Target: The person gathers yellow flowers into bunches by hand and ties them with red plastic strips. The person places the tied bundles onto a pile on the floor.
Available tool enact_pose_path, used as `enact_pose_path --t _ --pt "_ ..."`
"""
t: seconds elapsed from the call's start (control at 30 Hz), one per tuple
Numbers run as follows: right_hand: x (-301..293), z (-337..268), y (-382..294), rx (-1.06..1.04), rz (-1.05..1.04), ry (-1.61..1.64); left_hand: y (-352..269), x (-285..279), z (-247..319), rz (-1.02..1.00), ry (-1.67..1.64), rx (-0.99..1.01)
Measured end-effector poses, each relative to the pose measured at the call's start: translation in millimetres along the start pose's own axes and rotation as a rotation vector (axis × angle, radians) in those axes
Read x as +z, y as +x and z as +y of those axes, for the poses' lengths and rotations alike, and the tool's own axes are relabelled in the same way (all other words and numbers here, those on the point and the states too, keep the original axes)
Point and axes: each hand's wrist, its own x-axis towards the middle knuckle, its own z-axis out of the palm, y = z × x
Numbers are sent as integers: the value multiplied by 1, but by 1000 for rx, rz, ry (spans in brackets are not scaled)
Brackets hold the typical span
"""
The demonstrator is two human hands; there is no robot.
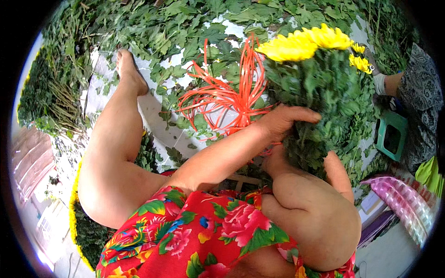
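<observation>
A thick bunch of yellow chrysanthemums point(316, 80) stands upright at the right, its flower heads level at the top above dense green leaves. My left hand point(286, 120) reaches across and grips the bunch around its middle, thumb on the near side. Lower down, my right hand point(335, 166) is beside the stem end; leaves and my raised knee hide most of it, so its grip cannot be made out. Just left of the bunch, a loose bundle of red plastic tying strips point(240, 104) fans out over the floor.
Stripped leaves point(194, 21) litter the pale floor. More bundled flowers point(83, 222) lie at the left by my leg. To the right are another person's foot point(389, 83), a green plastic stool point(391, 135) and a shiny pink wrapping sheet point(403, 205).
</observation>
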Motion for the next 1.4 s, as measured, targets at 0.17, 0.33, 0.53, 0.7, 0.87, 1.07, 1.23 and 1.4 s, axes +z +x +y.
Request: enact_pose_path --t 0.17,0.33,0.53,0.7,0.87,1.07,1.23,1.4 --pt "-16 -9 -29 -68 170 4 12 -37 3 -20 -165 10" --pt "-52 -59 -100 -313 744 26 17 -64 13 107 -105 32" --pt "-40 -82 -170 -392 991 -462 37 -75 -8 41 -241 41" --pt "19 -84 -154 -597 638 -409 45 -63 -6 -127 -253 -16" --pt "18 -100 -143 -679 571 -587 44 -53 -7 -115 34 24" --pt "20 -97 -144 -622 450 -680 41 -54 -13 -45 93 -84" --pt "27 -92 -134 -499 192 -784 41 -50 -27 231 136 -47" --pt "4 -93 -127 -448 215 -431 39 -77 -29 319 76 73"
